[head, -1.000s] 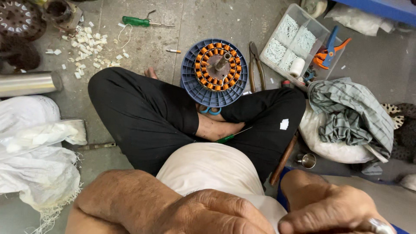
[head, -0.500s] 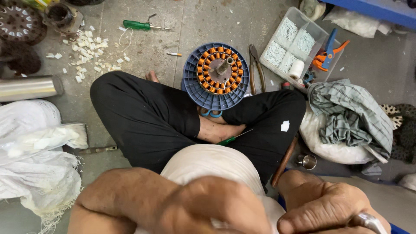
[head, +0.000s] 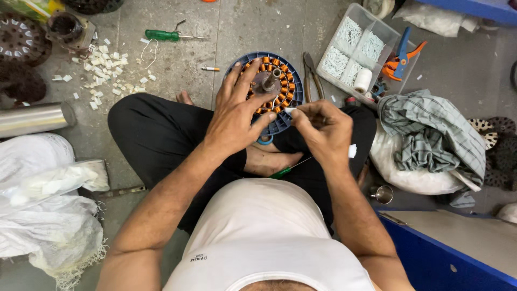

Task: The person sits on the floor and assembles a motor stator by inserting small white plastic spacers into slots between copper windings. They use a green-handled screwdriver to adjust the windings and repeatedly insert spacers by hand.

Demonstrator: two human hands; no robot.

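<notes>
**Steadying a wound stator on the lap**

Sitting cross-legged on the grey floor (head: 177,64), the person has a round stator (head: 277,89) propped against the shins, its blue plastic frame ringed with copper-orange coils and a metal shaft (head: 271,80) standing up from the middle. It looks heavy and stiff for its size, a dense iron-and-copper body that should stay put once braced, though the windings themselves are probably delicate and easy to nick. The blue outer rim or the shaft seems the safest place to grip; the coils seem better pressed flat than pinched.

The left hand (head: 236,116) lies spread over the near-left part of the coils, fingers splayed and pressing down, thumb reaching toward the rim, not clenched around anything. The right hand (head: 323,129) is pinched shut at the fingertips on a small white strip (head: 290,110), just at the stator's right edge; the strip looks thin, light and bendable, easily dropped.

Around them: a clear compartment box (head: 361,51) with more white pieces and a spool, blue-and-orange cutters (head: 401,56), pliers (head: 311,73) beside the stator, a green screwdriver (head: 164,35), white scraps (head: 105,70) scattered at the left, and a striped cloth (head: 431,134) on a sack.
</notes>
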